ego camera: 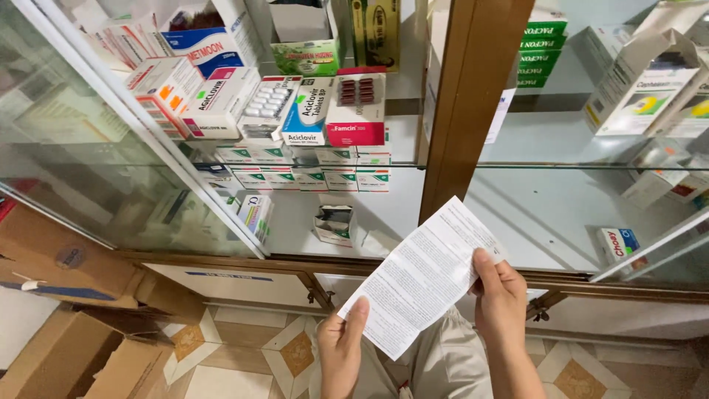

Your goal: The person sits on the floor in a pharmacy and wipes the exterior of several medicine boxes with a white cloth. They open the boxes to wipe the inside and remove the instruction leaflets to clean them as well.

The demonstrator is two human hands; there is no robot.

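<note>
A white printed paper leaflet [422, 277] is held unfolded and tilted in front of a glass cabinet. My left hand [341, 349] pinches its lower left corner with the thumb on top. My right hand [501, 299] grips its right edge, thumb pressed on the sheet. Both hands are low in the view, above my light trousers [442, 362].
Glass shelves [399, 151] hold several medicine boxes and blister packs [295, 111]. A wooden post [473, 96] divides the cabinet, and an open glass door [103, 140] swings out at left. Cardboard boxes [66, 310] sit on the tiled floor [244, 355] at lower left.
</note>
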